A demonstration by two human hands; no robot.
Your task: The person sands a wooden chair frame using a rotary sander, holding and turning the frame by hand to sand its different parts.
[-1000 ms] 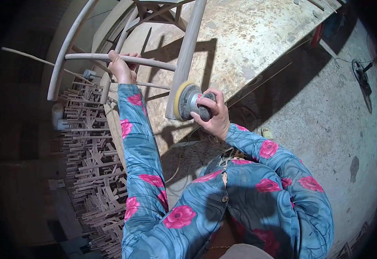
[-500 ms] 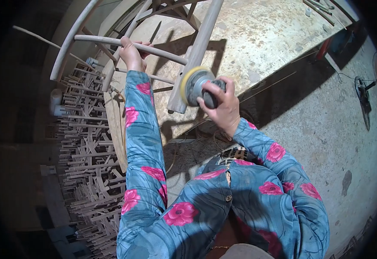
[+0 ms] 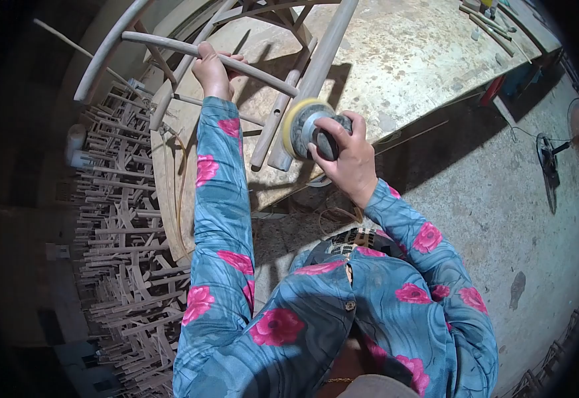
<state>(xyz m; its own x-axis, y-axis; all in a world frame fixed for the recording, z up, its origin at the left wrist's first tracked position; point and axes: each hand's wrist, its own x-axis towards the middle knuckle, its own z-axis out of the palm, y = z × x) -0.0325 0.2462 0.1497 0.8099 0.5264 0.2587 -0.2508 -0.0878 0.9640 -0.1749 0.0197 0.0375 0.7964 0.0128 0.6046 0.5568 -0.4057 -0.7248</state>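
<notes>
My left hand (image 3: 214,71) is wrapped around a round rail (image 3: 259,75) of a wooden chair frame (image 3: 329,50), which lies on its side on the worktable. My right hand (image 3: 354,162) grips the dark body of a power sander (image 3: 302,129) with a yellow-edged round pad. That pad is turned on edge against, or very close to, the lower part of a thick chair leg; exact contact is hidden. Beside this leg runs a second, thinner leg (image 3: 277,123) with a hole in it.
The stained worktable (image 3: 395,73) carries several sticks or tools (image 3: 488,30) at its far right corner. Many wooden frames (image 3: 127,232) are stacked on the left. A fan (image 3: 558,142) stands on the floor at right, and a hose (image 3: 182,189) hangs at the table's left edge.
The chair frame has tilted slightly, so the two near legs now show apart. My left hand has shifted a little up and right with the rail; the sander has moved slightly right.
</notes>
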